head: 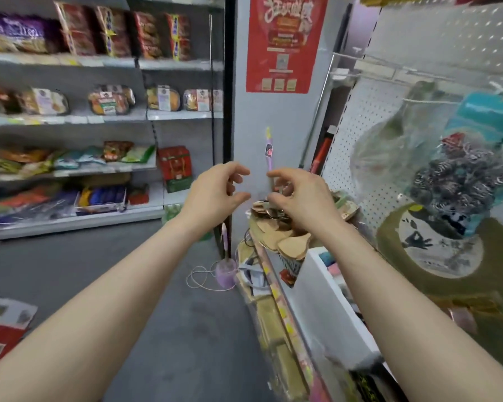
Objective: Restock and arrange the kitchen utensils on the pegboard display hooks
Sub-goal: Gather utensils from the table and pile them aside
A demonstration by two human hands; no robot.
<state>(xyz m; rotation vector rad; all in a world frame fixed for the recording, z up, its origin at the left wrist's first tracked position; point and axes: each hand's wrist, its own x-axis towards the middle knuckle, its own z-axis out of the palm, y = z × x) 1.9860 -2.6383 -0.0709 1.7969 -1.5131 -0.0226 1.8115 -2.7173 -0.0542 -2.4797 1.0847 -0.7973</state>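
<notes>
A slim purple utensil (269,158) with a yellow tip and a dark label stands upright in front of the grey pillar. My right hand (298,198) grips its lower end with curled fingers. Just to the left, my left hand (217,191) hovers with thumb and fingers curved in a C and nothing visible between them. Below my right hand hangs a bunch of wooden spoons and spatulas (282,239). The white pegboard (357,132) rises to the right, with metal hooks (346,72) sticking out near its top.
Bagged metal scrubbers (462,175) and a clear bag hang on the pegboard at right. A white box (325,300) and stacked packets sit below. A purple brush with a looped cord (225,271) lies on the grey floor. Food shelves (70,117) fill the left.
</notes>
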